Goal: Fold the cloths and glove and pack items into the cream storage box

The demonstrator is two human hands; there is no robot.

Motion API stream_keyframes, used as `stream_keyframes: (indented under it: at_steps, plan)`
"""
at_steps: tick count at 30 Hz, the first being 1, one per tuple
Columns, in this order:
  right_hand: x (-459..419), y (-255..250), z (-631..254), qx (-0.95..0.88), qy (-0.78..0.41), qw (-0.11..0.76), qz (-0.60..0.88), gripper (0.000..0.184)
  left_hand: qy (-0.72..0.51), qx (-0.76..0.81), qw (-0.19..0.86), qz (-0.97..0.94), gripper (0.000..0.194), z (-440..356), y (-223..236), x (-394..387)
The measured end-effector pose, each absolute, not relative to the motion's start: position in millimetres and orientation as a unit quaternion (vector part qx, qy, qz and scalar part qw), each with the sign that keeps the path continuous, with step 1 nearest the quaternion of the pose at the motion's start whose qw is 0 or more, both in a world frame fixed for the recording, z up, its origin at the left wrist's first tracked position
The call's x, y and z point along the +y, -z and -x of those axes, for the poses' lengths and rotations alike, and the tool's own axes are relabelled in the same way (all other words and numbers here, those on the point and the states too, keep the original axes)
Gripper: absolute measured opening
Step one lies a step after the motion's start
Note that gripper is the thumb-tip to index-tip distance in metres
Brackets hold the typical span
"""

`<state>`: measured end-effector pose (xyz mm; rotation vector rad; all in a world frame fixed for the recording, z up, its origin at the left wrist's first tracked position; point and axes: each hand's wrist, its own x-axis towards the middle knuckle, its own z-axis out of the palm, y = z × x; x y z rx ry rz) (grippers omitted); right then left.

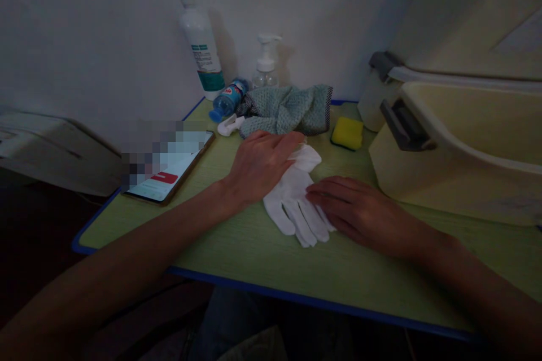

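Note:
A white glove [292, 194] lies on the green table, its fingers pointing toward me. My left hand [265, 166] is over the far end of the glove, with thumb and forefinger closed around the white cloth there. The fingertips of that hand are partly hidden. My right hand [359, 208] rests at the glove's right side, fingers stretched out and close together, their tips touching the cloth. Just beyond my left hand is a crumpled grey-green cloth [288, 110]. A yellow sponge [347, 133] sits to its right.
A phone [182, 166] lies at the left of the blue-edged table [237, 254]. Along the wall stand a tall white bottle [203, 56] and a pump bottle [266, 62]. A small blue bottle [229, 100] lies tilted. Cream storage bins [402, 175] occupy the right.

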<state>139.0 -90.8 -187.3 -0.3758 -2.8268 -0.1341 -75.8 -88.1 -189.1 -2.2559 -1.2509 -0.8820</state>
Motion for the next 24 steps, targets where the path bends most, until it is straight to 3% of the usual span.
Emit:
stream_keyframes:
  at_steps: [8, 15, 24]
  plan:
    - [-91, 193, -139, -0.978, 0.019, 0.128, 0.161, 0.03, 0.248, -0.434, 0.247, 0.83, 0.028, 71, 183, -96]
    - [-90, 193, -137, -0.978, 0.029, 0.128, 0.161, 0.03, 0.278, -0.376, 0.254, 0.847, 0.033, 67, 182, -103]
    - [-88, 189, -138, -0.96, 0.059, 0.204, 0.184, 0.009, 0.216, -0.345, 0.295, 0.864, 0.027, 53, 178, -126]
